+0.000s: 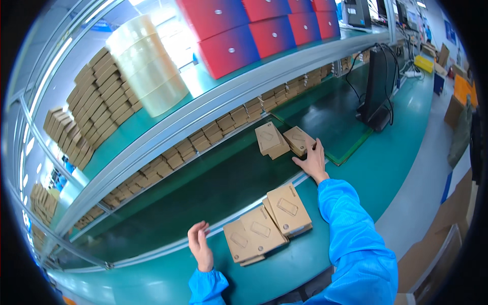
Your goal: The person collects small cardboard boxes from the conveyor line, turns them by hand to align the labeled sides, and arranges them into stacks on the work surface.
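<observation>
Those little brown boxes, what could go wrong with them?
The far left stack sits crooked; its top box might slip. The right hand, at the far right stack, could push it into that one. The right sleeve is close to the nearer boxes and might bump them.

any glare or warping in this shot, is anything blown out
In the head view, the fisheye bends the right edge of the green table and blackens the corners; white glare beside the clear tape rolls looks blown out; the nearest brown cartons look fairly sharp.
</observation>
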A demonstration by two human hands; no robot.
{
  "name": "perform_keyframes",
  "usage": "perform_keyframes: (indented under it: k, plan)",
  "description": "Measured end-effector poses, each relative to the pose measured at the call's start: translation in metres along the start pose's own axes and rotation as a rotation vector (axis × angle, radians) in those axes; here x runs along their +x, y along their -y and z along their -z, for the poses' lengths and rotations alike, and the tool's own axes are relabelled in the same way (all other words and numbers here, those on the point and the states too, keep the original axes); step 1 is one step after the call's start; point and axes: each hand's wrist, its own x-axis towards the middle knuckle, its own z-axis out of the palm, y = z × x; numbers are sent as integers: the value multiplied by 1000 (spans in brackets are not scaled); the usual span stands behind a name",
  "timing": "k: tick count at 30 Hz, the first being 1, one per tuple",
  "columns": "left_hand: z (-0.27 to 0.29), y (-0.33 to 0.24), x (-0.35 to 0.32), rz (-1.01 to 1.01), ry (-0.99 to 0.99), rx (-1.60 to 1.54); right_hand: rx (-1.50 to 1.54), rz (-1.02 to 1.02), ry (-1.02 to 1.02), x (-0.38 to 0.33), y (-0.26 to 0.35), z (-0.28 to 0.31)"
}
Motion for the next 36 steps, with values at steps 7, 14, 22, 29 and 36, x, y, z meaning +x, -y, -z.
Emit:
perform_keyframes:
  k: [7,14,22,29,36]
  plan:
    - [8,74,2,262,-364,-352,-200,96,-54,33,-16,-21]
    - [22,85,2,232,-376,-486,-36,15,-90,17,-5,-14]
    - [22,-10,-39,-444,-204,380,705,-148,46,-40,-10,111]
    - [-45,-150,-89,-895,178,529,353,531,671,-115,167,275]
    - [6,-127,-110,-186,58,287,857,188,1306,-125,217,237]
